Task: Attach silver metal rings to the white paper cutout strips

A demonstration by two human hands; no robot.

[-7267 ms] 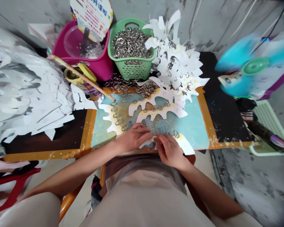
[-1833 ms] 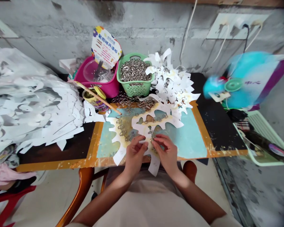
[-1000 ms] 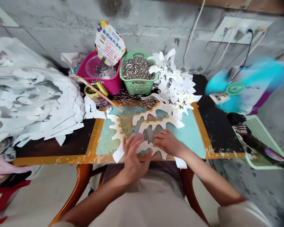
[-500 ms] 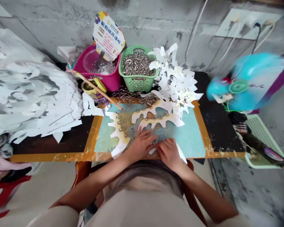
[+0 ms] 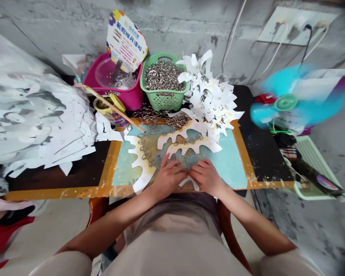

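My left hand (image 5: pixel 170 177) lies low over the front of the mat, one finger stretched out and the others bent toward my right hand. My right hand (image 5: pixel 206 178) faces it with curled fingers, thumb and fingertips pressed together. The fingertips of both nearly meet above a white cut-out paper strip (image 5: pixel 189 184), partly covered by the hands. Whatever small thing they pinch is hidden. To the left, a scalloped paper strip (image 5: pixel 143 174) carries a row of metal rings (image 5: pixel 144 151) along its yellowish edge. Two more ringed paper strips (image 5: pixel 194 147) lie just beyond my fingers.
Behind stand a green basket (image 5: pixel 165 100) of metal rings, a magenta bin (image 5: pixel 133 97) and a tin (image 5: pixel 112 115) with a wooden stick (image 5: pixel 123 115) across it. Loose rings (image 5: pixel 152 117) lie before them. Paper piles (image 5: pixel 40 126) flank the mat; a blue fan (image 5: pixel 286 102) spins at right.
My right hand has shifted slightly right and opened a small gap from the left hand, showing more of the white strip between them. The whole view has moved a little.
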